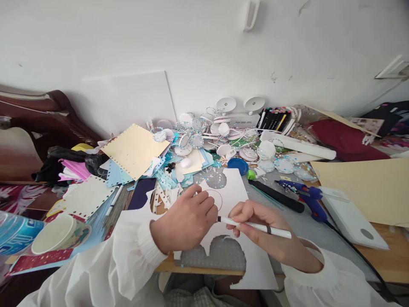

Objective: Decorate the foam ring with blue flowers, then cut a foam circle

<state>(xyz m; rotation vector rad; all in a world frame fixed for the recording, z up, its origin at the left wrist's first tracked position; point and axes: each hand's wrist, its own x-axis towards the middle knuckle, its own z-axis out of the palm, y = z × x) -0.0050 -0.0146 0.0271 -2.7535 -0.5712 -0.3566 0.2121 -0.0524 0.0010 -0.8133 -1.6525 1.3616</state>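
Note:
In my right hand (260,226) is a slim white marker pen (277,231), held between thumb and fingers. Its dark end points left, close to the knuckles of my left hand (193,219). The fingers of that hand are curled in above a white sheet (234,187), and whatever they may hold is hidden. Rounded pieces are cut out of the sheet's edges. A thin drawn circle (221,198) shows on it, partly covered by my left hand. A grey cutting mat (226,253) shows through the cut-outs.
White discs and beaded string (223,128) are heaped along the wall. A blue glue gun (315,200), a black cutter (281,198) and a blue lid (238,165) lie to the right. Punched card sheets (136,149) and a paper cup (59,236) are on the left.

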